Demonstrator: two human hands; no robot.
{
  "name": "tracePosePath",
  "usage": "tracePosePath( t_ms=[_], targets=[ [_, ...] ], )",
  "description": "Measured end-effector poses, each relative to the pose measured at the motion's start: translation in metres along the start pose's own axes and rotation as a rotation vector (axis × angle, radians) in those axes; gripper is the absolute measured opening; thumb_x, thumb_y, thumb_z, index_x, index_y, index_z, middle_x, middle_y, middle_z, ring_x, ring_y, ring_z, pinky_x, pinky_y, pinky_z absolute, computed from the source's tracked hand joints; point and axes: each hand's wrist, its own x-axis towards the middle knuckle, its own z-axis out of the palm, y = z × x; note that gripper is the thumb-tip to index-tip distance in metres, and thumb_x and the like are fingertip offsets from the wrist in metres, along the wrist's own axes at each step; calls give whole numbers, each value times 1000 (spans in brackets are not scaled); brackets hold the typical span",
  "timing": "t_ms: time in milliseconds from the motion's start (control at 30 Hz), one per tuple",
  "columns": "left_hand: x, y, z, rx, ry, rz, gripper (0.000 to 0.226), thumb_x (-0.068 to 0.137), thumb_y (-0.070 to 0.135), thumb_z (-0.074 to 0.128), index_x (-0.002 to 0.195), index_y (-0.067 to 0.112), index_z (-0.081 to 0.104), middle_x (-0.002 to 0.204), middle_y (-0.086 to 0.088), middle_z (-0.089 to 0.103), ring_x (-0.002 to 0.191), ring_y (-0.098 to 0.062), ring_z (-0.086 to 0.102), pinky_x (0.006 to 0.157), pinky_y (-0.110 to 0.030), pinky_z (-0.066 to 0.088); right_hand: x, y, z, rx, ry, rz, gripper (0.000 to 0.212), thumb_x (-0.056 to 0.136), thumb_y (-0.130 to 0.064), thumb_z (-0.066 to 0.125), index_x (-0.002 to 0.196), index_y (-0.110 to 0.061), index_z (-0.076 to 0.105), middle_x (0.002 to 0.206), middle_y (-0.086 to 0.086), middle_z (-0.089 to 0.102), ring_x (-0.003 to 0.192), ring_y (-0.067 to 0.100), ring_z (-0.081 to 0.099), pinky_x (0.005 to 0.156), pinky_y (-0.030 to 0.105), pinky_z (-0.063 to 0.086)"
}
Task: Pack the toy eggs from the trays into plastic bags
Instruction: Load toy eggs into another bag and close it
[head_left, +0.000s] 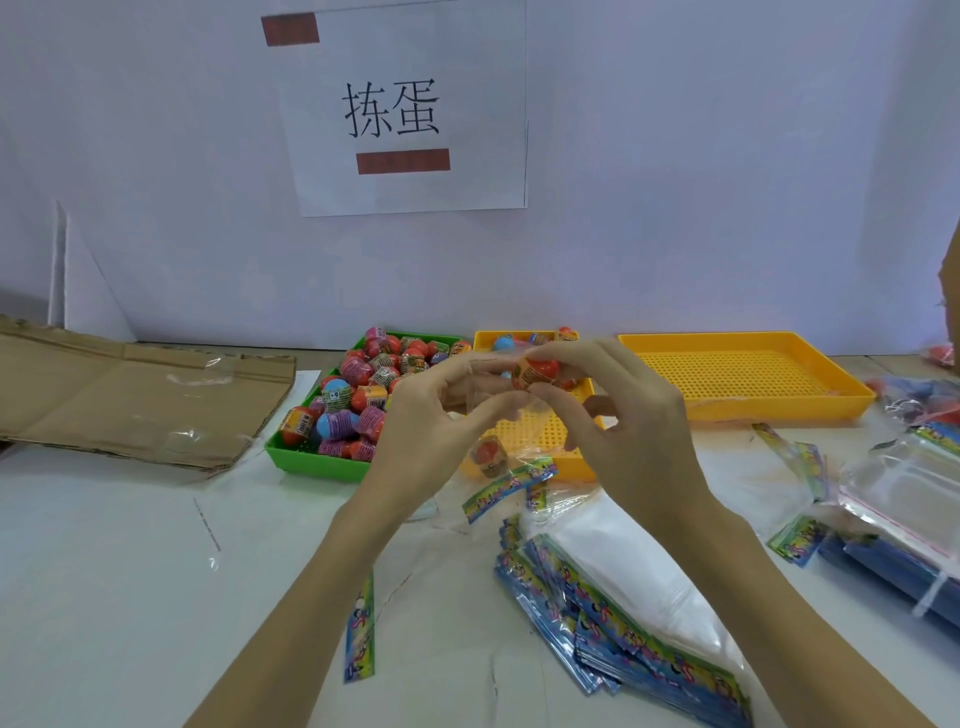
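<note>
My right hand (618, 415) pinches an orange toy egg (535, 375) above the middle yellow tray (524, 431). My left hand (441, 415) holds the mouth of a clear plastic bag (498, 457) just left of that egg. The bag hangs down with another orange egg (489, 455) in its bottom and a colourful header strip. A green tray (311, 462) to the left is heaped with several wrapped eggs (363, 395). A few eggs (511, 344) lie at the back of the middle yellow tray.
A bare yellow tray (748, 379) stands at the right. Stacks of flat bags with colourful headers (613, 618) lie near the front, more bags (893, 509) at the right. Flattened cardboard (130, 395) lies at the left. A loose header strip (361, 634) lies on the white table. A paper sign (405, 104) hangs on the back wall.
</note>
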Motion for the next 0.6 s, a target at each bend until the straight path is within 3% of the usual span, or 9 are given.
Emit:
tracePosePath(
  t_ms=[200, 300, 400, 500, 600],
  targets=[
    [1, -3, 1, 122, -24, 17, 33, 108, 21, 48, 127, 8, 71, 92, -3, 79, 84, -13, 76, 74, -33, 63, 1, -2, -1, 0, -129, -10, 26, 99, -7, 69, 123, -15, 72, 114, 2, 64, 90, 15, 66, 63, 18, 54],
    [-1, 0, 5, 161, 17, 29, 32, 108, 27, 46, 118, 15, 74, 87, -4, 77, 77, -14, 73, 72, -32, 60, 2, 0, -2, -32, -228, -22, 32, 99, -10, 68, 130, -19, 69, 117, -3, 65, 90, 12, 64, 72, 15, 48],
    [-3, 7, 8, 124, 51, 10, 26, 109, 28, 48, 114, 29, 74, 86, 0, 76, 73, -35, 70, 70, -54, 55, 0, -1, -2, -81, -261, -2, 31, 99, -18, 70, 129, -20, 65, 116, -13, 65, 91, 6, 62, 73, 6, 40],
    [-4, 13, 8, 46, 23, -23, 31, 110, 30, 47, 123, 25, 75, 96, -7, 78, 76, -54, 66, 67, -66, 54, -1, -4, 0, -115, -286, -3, 23, 98, -23, 71, 121, -19, 68, 114, -13, 65, 97, 3, 60, 79, 8, 42],
    [-3, 15, 7, 9, 36, -56, 33, 110, 30, 47, 123, 20, 76, 92, -10, 78, 66, -38, 66, 55, -46, 55, -3, -9, 1, -105, -340, -35, 31, 93, -32, 75, 118, -15, 71, 125, -7, 63, 109, -3, 51, 92, 6, 39]
  ],
)
